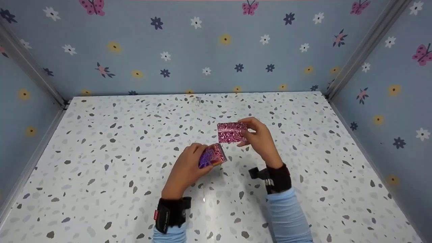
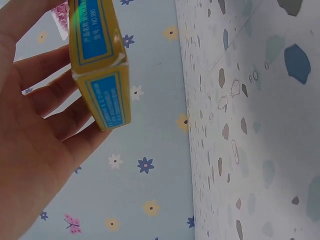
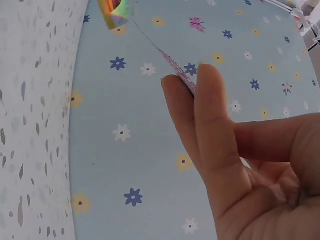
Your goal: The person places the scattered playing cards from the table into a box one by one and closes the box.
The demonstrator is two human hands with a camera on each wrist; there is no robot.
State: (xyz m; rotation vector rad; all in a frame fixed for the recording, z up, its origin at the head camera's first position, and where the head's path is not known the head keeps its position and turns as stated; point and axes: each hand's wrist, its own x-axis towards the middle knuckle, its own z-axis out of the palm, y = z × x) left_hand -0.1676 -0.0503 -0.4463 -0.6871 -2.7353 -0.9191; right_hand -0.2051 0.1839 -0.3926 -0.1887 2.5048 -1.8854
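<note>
My left hand (image 1: 185,167) grips a small card box (image 1: 211,157) with a shiny purple and pink face. In the left wrist view the box (image 2: 102,60) shows yellow sides with blue printed panels, and the fingers are curled behind it. Just up and to the right, my right hand (image 1: 261,140) pinches a pink glittery card (image 1: 229,132) by its right end. The right wrist view has that card (image 3: 175,65) nearly edge-on between thumb and fingers. Card and box are close together; whether they touch is hard to tell. Both are held above the table.
A white speckled table (image 1: 111,189) spreads under both hands. Blue panels with flowers and butterflies form a back wall (image 1: 189,44) and side walls, joined by metal corner posts (image 1: 368,47). Dark straps with small devices sit on both wrists, over light blue sleeves (image 1: 288,216).
</note>
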